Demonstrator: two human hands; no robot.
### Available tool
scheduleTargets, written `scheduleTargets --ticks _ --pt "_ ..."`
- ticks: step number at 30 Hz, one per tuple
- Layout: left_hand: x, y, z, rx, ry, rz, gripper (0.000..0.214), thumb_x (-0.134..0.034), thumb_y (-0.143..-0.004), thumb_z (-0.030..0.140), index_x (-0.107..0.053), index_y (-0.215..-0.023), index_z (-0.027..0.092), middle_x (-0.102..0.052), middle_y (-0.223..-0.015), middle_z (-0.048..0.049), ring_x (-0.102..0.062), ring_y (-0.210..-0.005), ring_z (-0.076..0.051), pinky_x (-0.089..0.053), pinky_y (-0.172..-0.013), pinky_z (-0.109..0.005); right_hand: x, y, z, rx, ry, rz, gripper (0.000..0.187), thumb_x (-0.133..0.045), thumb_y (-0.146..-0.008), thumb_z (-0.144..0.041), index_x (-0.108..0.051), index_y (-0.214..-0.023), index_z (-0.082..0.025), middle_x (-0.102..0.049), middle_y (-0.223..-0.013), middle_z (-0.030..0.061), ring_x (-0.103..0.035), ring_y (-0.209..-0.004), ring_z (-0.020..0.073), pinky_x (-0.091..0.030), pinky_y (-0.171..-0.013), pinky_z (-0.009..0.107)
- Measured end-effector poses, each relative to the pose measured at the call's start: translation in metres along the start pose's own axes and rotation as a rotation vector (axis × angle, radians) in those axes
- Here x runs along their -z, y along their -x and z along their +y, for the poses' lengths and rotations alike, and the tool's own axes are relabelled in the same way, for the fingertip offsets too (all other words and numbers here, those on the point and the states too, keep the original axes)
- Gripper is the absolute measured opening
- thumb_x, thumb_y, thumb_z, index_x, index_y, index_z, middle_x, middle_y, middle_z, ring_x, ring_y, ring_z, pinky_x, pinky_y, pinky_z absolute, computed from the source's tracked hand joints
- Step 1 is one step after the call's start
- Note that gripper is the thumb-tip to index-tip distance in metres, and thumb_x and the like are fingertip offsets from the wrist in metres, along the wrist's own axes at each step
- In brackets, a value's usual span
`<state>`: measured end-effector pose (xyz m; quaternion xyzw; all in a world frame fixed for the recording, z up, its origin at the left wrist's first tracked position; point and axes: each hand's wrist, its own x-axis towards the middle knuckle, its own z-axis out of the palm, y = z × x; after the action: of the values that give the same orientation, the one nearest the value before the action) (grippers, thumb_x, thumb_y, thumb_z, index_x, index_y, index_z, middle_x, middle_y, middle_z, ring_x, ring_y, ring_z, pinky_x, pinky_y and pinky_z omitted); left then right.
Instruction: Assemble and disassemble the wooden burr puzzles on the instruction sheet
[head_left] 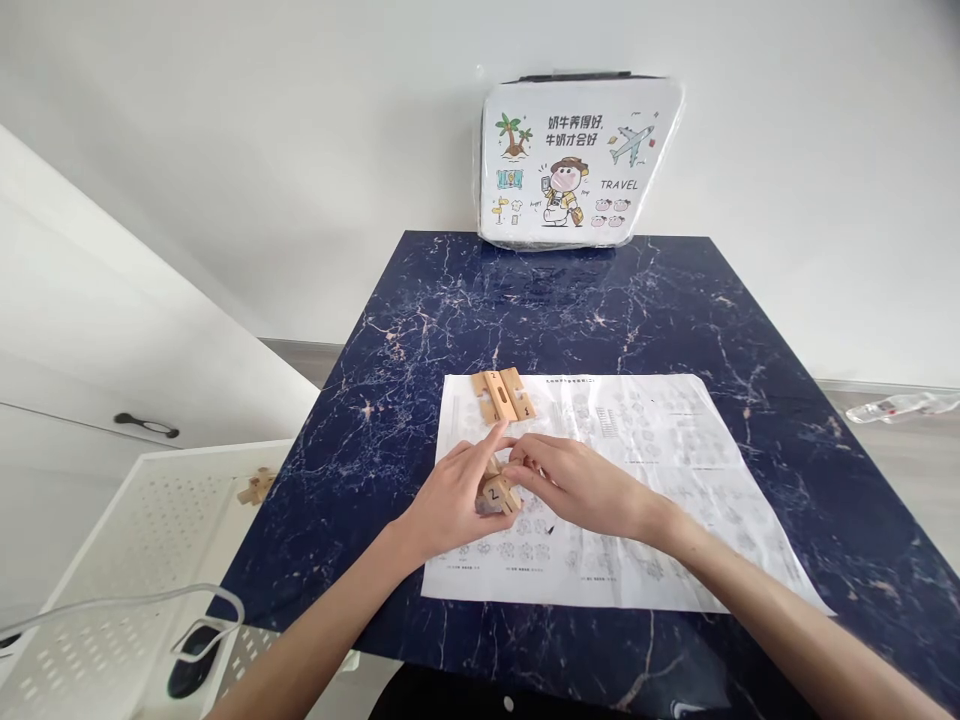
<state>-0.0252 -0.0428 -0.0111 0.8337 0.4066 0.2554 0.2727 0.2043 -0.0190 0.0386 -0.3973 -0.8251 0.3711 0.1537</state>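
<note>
Left hand (452,497) of yours is cupped round a little wooden cluster (496,494), thumb along the near side, presumably to steady it for your right hand (581,482) at the top. Can't tell if those right fingertips actually pinch anything, they hide the contact. Cluster's over the left part of the printed sheet (675,575), a "2" showing. Notched wooden pieces (504,396) lie flat just past your fingers, handy to reach I'd guess.
</note>
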Motion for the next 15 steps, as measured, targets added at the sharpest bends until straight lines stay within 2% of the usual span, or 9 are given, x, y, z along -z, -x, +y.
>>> scheduleTargets --ticks 4,8,11,15 --pt "0.001 -0.002 0.002 -0.021 0.027 0.007 0.116 -0.082 -0.091 0.034 0.001 -0.173 0.040 -0.063 -0.152 -0.0108 -0.069 -0.119 -0.033 -0.055 -0.107 -0.055 0.002 0.001 -0.004 -0.044 -0.030 0.016 0.038 -0.044 -0.113 -0.042 -0.059 -0.085 -0.022 -0.068 -0.082 0.0023 -0.062 -0.069 0.0182 -0.043 -0.062 0.032" --pt "0.002 -0.004 0.004 -0.011 0.069 0.051 0.117 -0.085 -0.090 0.045 -0.002 -0.172 0.040 -0.054 -0.159 -0.0135 -0.070 -0.108 -0.030 -0.056 -0.105 -0.057 0.019 0.009 0.003 -0.106 -0.049 0.055 0.040 -0.045 -0.112 -0.047 -0.065 -0.089 -0.022 -0.071 -0.083 0.0032 -0.063 -0.069 0.0186 -0.043 -0.062 0.032" --pt "0.002 -0.004 0.004 -0.038 0.032 0.176 0.116 -0.087 -0.085 0.049 -0.011 -0.171 0.034 -0.048 -0.160 -0.0174 -0.064 -0.122 -0.035 -0.050 -0.113 -0.062 0.039 0.023 0.024 -0.147 -0.048 0.150 0.047 -0.042 -0.112 -0.055 -0.065 -0.087 -0.022 -0.067 -0.074 0.0020 -0.057 -0.060 0.0168 -0.041 -0.058 0.031" --pt "0.005 -0.010 -0.001 -0.028 -0.113 0.305 0.087 -0.076 -0.096 0.042 -0.025 -0.165 0.032 -0.043 -0.159 -0.0170 -0.046 -0.146 -0.039 -0.042 -0.123 -0.063 0.061 0.046 0.066 -0.299 0.006 0.353 0.053 -0.042 -0.110 -0.062 -0.064 -0.083 -0.023 -0.065 -0.067 0.0010 -0.052 -0.052 0.0150 -0.037 -0.054 0.029"
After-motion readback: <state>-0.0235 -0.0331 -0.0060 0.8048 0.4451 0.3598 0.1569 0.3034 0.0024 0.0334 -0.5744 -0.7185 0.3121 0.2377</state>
